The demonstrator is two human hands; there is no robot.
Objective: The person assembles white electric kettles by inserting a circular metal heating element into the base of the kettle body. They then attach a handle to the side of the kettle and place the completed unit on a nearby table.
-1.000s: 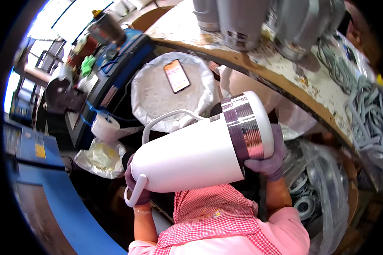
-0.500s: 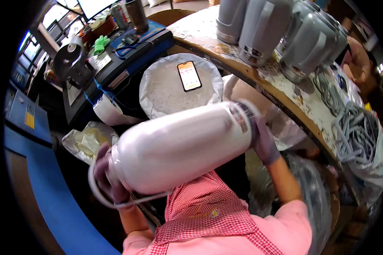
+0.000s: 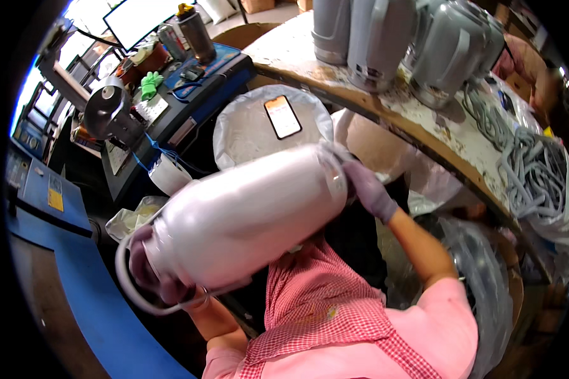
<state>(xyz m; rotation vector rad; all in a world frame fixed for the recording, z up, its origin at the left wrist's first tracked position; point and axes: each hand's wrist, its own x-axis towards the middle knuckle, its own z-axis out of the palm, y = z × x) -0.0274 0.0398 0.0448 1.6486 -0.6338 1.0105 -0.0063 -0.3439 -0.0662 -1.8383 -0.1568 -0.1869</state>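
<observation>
A large grey insulated jug point(image 3: 253, 215) lies tilted between my hands in front of my apron, its right end higher. My left hand point(image 3: 148, 265), in a purple-grey glove, grips the narrower left end, inside a thin grey loop point(image 3: 125, 281) that curves round that end. My gloved right hand point(image 3: 368, 191) holds the other end, near a small label; its fingertips are partly hidden behind the jug. Motion blurs both the jug and the gloves. Several similar grey jugs point(image 3: 385, 44) with side handles stand upright on the worktable point(image 3: 284, 57) at the far right.
Beyond the jug, a phone point(image 3: 283, 117) with a lit screen rests on a lined round bin point(image 3: 240, 126). Grey straps point(image 3: 534, 174) hang at the table's right end. A blue machine point(image 3: 95, 297) stands left; a black bench point(image 3: 171, 120) carries tools. Another person's arm point(image 3: 537, 82) shows far right.
The jug and both hands have moved left and slightly turned, with the right end swinging nearer to me. My grip at both ends stays. The whole view has shifted a little.
</observation>
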